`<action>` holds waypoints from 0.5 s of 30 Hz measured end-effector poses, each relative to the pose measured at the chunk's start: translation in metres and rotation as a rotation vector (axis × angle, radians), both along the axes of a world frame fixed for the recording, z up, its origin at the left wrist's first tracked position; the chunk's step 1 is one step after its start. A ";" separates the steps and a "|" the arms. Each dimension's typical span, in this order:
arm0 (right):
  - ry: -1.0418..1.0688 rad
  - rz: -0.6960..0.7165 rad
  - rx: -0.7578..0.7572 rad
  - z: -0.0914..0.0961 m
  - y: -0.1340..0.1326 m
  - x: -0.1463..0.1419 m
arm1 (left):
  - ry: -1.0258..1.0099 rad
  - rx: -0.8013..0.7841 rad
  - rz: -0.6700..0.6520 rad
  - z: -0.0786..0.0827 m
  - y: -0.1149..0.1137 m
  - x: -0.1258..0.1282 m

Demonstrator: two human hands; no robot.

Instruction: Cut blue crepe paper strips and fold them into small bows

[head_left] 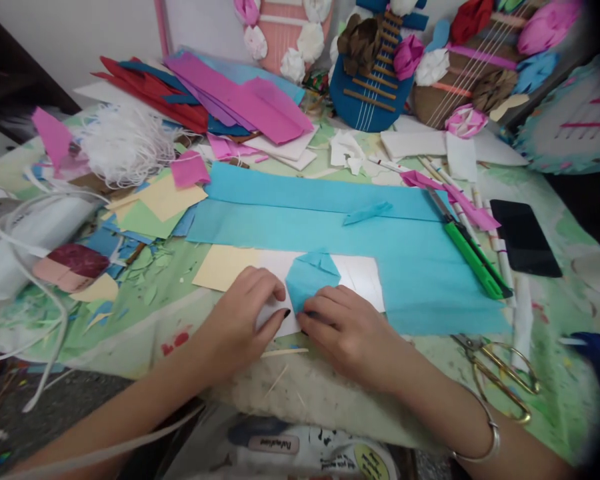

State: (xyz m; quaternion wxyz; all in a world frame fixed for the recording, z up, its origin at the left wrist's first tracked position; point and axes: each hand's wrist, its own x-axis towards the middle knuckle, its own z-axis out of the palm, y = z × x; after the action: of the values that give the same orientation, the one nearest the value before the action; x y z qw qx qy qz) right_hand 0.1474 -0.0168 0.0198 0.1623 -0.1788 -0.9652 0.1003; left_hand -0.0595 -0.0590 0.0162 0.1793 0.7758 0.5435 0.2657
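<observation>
A small folded piece of blue crepe paper [311,277] lies over a white sheet [363,275] at the front middle of the table. My right hand [347,323] pinches the lower edge of the blue piece; its fingertips are partly hidden. Just left of it, my left hand [247,310] rests over the white sheet with thumb and forefinger apart, and nothing shows between them. A cream paper [225,267] sits beyond the left hand. Long sheets of blue crepe paper [300,223] spread behind both hands and to the right.
On the right lie a green box cutter [475,260], a black phone [526,238] and gold-handled scissors [505,367]. White string [125,143], paper scraps and a white cable [25,253] crowd the left. Decorated paper guitars [370,80] stand at the back, near stacked pink paper [240,93].
</observation>
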 end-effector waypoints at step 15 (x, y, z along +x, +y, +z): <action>-0.012 0.007 -0.053 0.004 0.003 0.001 | 0.125 -0.282 -0.142 0.014 0.046 0.001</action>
State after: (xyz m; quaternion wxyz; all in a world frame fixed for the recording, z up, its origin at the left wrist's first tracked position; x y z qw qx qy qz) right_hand 0.1484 -0.0138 0.0239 0.1514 -0.1801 -0.9638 0.1253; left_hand -0.0585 -0.0134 0.0297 0.2708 0.7943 0.5294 0.1248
